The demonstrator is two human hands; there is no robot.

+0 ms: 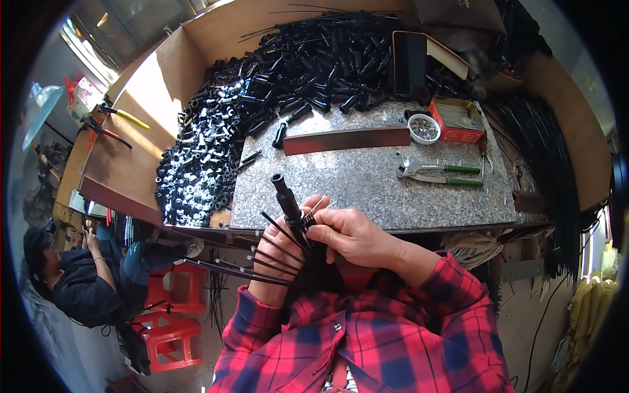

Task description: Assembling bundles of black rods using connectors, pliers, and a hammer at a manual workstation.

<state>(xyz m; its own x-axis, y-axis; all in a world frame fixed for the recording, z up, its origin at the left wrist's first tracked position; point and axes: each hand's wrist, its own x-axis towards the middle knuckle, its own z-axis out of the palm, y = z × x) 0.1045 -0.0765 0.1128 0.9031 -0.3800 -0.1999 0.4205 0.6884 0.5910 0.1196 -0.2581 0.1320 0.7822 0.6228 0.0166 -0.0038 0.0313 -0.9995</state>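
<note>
A black umbrella runner (285, 199), a tube with a collar, stands nearly upright in front of my chest. Thin black umbrella ribs (229, 269) fan out from below its collar to the left, across my left hand (275, 252). That hand is closed round the lower part of the runner and the ribs. At the collar, my right hand (354, 239) pinches with thumb and forefinger. A thin, light strand sticks up beside those fingers; whether they grip it or a rib end I cannot tell.
Black runners (314, 59) lie heaped behind the speckled slab (327, 187). On it are a red-black bar (347, 140), white cup of small metal bits (424, 130), red box (457, 121) and green-handled pincers (442, 175). Long black rods (547, 157) hang right. Another person (85, 281) sits left.
</note>
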